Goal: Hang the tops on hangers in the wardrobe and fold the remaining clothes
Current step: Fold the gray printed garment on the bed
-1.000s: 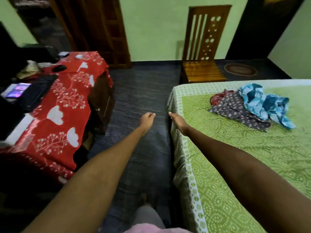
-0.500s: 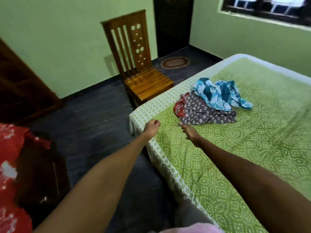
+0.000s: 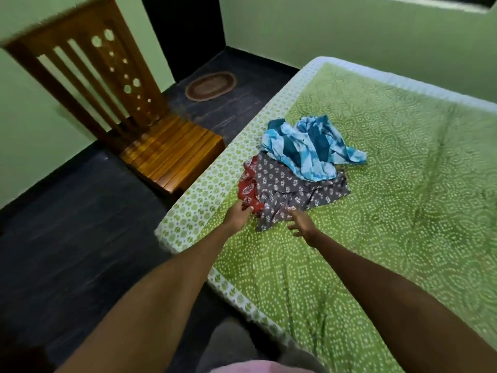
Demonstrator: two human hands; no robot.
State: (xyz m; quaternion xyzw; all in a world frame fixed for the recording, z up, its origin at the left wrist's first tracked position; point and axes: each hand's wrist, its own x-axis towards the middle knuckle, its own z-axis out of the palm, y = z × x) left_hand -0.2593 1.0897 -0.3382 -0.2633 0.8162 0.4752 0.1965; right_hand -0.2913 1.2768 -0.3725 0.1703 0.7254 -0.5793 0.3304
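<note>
A small heap of clothes lies near the left edge of the bed (image 3: 403,211). On top is a blue and white tie-dye garment (image 3: 309,149). Under it spreads a grey garment with a white flower print (image 3: 290,189), and a red patterned garment (image 3: 248,188) pokes out at the heap's left side. My left hand (image 3: 238,215) reaches the red garment's near corner, fingers curled and touching the cloth. My right hand (image 3: 302,224) hovers with spread fingers at the near edge of the grey garment.
The bed wears a green dotted sheet with a white patterned border (image 3: 199,208). A wooden chair (image 3: 150,130) stands on the dark floor just left of the bed. A small oval mat (image 3: 211,86) lies before a dark doorway. Green walls enclose the room.
My view swung from the red-covered table toward the bed. Both hands travelled forward over the sheet and now meet the near side of the clothes heap.
</note>
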